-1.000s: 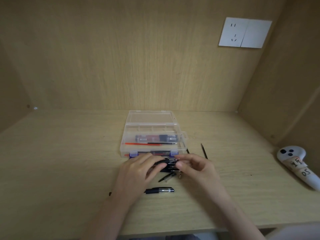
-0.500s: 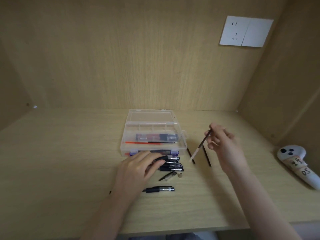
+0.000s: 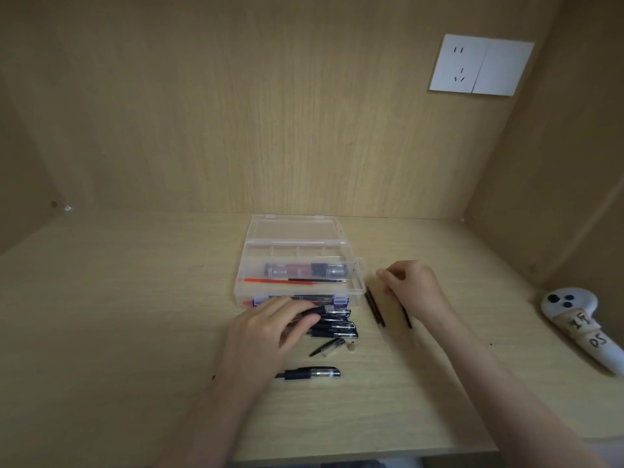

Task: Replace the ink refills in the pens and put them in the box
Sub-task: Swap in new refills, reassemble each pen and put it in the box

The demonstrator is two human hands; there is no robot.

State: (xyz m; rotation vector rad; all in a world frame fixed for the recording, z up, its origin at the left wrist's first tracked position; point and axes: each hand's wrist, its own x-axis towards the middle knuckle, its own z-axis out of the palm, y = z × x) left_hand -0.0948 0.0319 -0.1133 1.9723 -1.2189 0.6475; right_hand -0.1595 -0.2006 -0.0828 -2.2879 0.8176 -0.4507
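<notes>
Clear box point(image 3: 241, 275) is lying open. Black pens point(image 3: 337, 327) are lying stacked just before it; black refills point(image 3: 375, 307) are lying at its right.

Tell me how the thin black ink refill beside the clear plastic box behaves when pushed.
The thin black ink refill looks slim and round, so it probably rolls on the smooth wooden desk. Likely very light, awkward to pinch.
</notes>
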